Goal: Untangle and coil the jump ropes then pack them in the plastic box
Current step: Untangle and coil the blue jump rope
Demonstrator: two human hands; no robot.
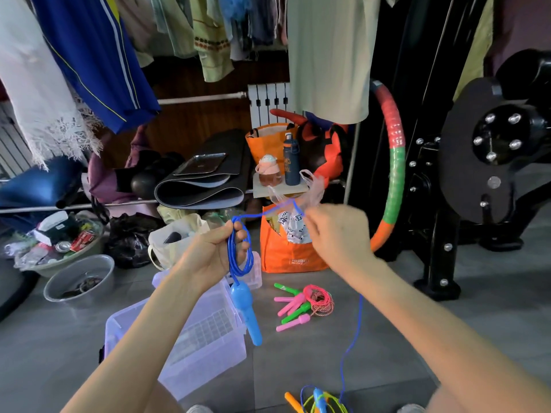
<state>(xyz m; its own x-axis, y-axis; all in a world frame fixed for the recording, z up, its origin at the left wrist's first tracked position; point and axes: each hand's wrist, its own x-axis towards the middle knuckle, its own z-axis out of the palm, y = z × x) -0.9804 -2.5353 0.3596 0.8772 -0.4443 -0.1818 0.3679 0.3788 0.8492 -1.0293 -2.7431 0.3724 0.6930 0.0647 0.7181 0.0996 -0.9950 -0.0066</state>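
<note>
My left hand grips several coils of a blue jump rope, and its light blue handle hangs below the hand. From the coil the blue cord runs right to my right hand, which pinches it, then drops to the floor. An open clear plastic box stands on the floor under my left arm. On the tiles to its right lie coiled ropes with pink and green handles. More tangled ropes, with orange, blue and yellow-green parts, lie at the bottom edge.
An orange bag stands behind my hands. Basins of clutter sit at the left. A red, green and orange hoop leans on black gym equipment at the right. Clothes hang overhead, with rolled mats beneath.
</note>
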